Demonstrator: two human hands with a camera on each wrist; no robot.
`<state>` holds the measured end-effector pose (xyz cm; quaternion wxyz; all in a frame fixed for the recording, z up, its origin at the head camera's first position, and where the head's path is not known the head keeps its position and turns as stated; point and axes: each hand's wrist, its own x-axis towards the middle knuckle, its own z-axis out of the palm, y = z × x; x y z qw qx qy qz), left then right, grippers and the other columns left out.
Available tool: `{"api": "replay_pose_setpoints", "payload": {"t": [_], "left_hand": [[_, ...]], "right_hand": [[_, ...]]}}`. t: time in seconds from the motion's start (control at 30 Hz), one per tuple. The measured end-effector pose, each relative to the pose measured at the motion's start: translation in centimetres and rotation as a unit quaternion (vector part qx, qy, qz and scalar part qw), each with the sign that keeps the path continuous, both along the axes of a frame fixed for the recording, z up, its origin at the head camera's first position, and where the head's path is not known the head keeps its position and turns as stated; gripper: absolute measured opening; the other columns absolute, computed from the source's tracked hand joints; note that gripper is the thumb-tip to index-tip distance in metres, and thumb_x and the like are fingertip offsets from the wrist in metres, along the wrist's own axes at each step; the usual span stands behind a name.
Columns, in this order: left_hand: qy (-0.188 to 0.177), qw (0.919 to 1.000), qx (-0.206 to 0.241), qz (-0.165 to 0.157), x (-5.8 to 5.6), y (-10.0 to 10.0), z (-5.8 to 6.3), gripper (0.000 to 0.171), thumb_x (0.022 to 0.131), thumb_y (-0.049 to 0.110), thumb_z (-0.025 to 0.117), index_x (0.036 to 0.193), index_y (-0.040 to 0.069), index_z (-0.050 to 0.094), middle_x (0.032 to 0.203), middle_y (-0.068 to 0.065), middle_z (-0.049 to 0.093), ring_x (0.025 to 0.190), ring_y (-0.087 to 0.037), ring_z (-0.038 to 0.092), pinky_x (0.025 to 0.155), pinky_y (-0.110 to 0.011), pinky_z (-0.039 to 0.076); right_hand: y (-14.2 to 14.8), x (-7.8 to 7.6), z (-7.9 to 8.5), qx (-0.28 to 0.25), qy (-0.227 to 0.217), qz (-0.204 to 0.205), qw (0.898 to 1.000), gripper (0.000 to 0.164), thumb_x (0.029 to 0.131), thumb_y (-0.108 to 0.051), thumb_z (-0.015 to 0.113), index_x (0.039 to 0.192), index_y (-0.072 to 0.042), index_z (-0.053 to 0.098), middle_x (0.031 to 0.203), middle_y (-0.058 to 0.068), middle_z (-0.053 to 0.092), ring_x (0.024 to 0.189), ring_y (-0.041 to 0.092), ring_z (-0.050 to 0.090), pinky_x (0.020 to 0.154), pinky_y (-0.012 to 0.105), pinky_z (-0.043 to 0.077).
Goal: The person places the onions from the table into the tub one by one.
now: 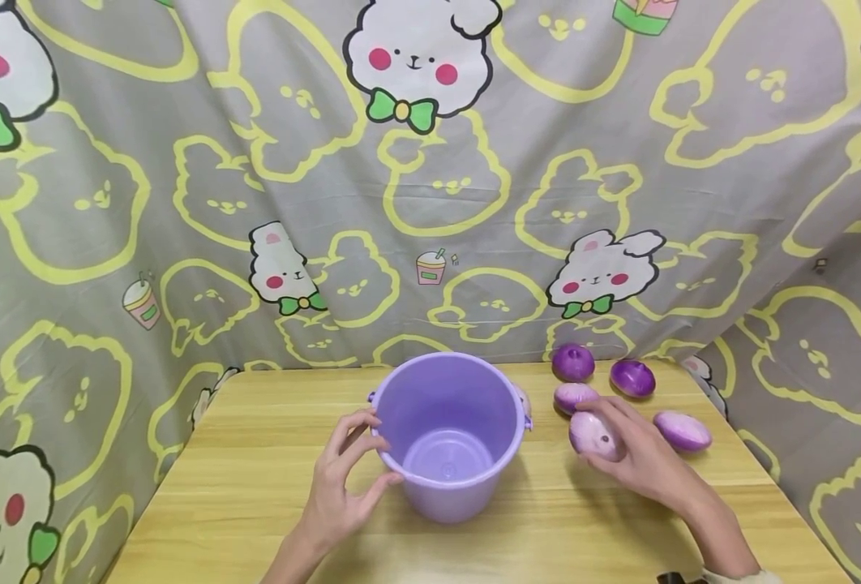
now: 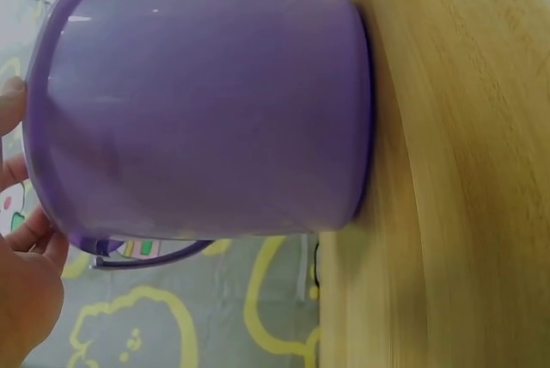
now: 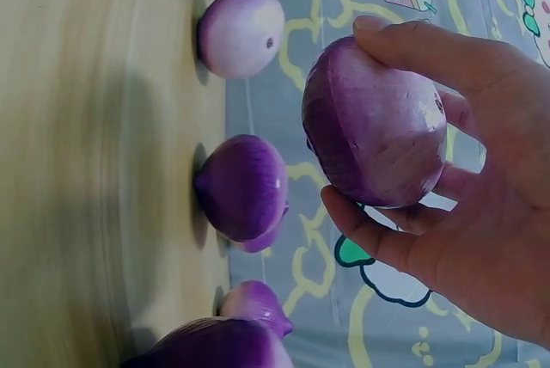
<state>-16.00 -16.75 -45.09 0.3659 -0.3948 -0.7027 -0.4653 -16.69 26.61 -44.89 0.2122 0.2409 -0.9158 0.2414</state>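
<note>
A light purple bucket [image 1: 448, 499] stands upright on the table with its mouth up, and its inside floor shows bare. My left hand [image 1: 339, 478] holds the bucket's left rim, fingers and thumb spread along it. In the left wrist view, the bucket's handle [image 2: 159, 259] hangs down its side. To the right of the bucket, my right hand [image 1: 638, 458] grips a purple onion [image 1: 593, 436] between thumb and fingers. The right wrist view shows this onion [image 3: 374, 123] raised above the table, its far side hidden.
Several more purple onions lie on the wooden table [image 1: 270, 454]: one at the back [image 1: 573, 362], a dark one [image 1: 632, 379], a pale one [image 1: 682, 431] at the right, another [image 1: 572, 397] behind the held onion. A patterned curtain [image 1: 430, 203] hangs along the table's back edge.
</note>
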Motion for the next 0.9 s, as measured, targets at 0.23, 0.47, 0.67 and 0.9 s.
{"api": "replay_pose_setpoints", "payload": {"t": [0.23, 0.47, 0.67, 0.9], "left_hand": [[-0.004, 1.0, 0.0, 0.003, 0.7, 0.3, 0.0, 0.03, 0.086, 0.026, 0.084, 0.1, 0.005, 0.068, 0.12, -0.022, 0.056, 0.128, -0.034, 0.055, 0.116, -0.037, 0.042], [-0.013, 0.9998, -0.007, 0.011, 0.7, 0.5, -0.3, 0.031, 0.085, 0.028, 0.085, 0.101, 0.007, 0.068, 0.122, -0.021, 0.056, 0.127, -0.033, 0.055, 0.115, -0.034, 0.043], [-0.006, 0.9999, -0.006, 0.008, 1.0, 0.6, -0.3, 0.032, 0.086, 0.029, 0.084, 0.101, 0.006, 0.068, 0.121, -0.022, 0.056, 0.126, -0.034, 0.055, 0.116, -0.034, 0.042], [0.001, 1.0, -0.007, 0.001, 1.3, 0.8, 0.0, 0.032, 0.086, 0.027, 0.084, 0.101, 0.005, 0.068, 0.121, -0.022, 0.056, 0.126, -0.035, 0.055, 0.116, -0.035, 0.042]], "right_hand": [[-0.3, -0.2, 0.6, -0.026, -0.031, -0.003, 0.999, 0.071, 0.075, -0.022, 0.093, 0.137, -0.016, 0.058, 0.134, 0.009, 0.058, 0.097, 0.024, 0.064, 0.077, 0.044, 0.057], [-0.4, -0.6, 1.2, -0.033, -0.031, -0.015, 0.999, 0.07, 0.076, -0.023, 0.093, 0.137, -0.019, 0.057, 0.129, 0.004, 0.058, 0.102, 0.025, 0.063, 0.079, 0.047, 0.057], [-0.6, -0.9, 1.8, -0.042, -0.011, -0.024, 0.999, 0.068, 0.077, -0.028, 0.092, 0.135, -0.013, 0.06, 0.129, 0.002, 0.06, 0.111, 0.025, 0.062, 0.084, 0.048, 0.058], [-0.9, -0.8, 2.7, -0.052, -0.003, -0.04, 0.998, 0.066, 0.078, -0.028, 0.092, 0.135, -0.014, 0.061, 0.13, 0.002, 0.062, 0.116, 0.022, 0.059, 0.084, 0.051, 0.057]]}}
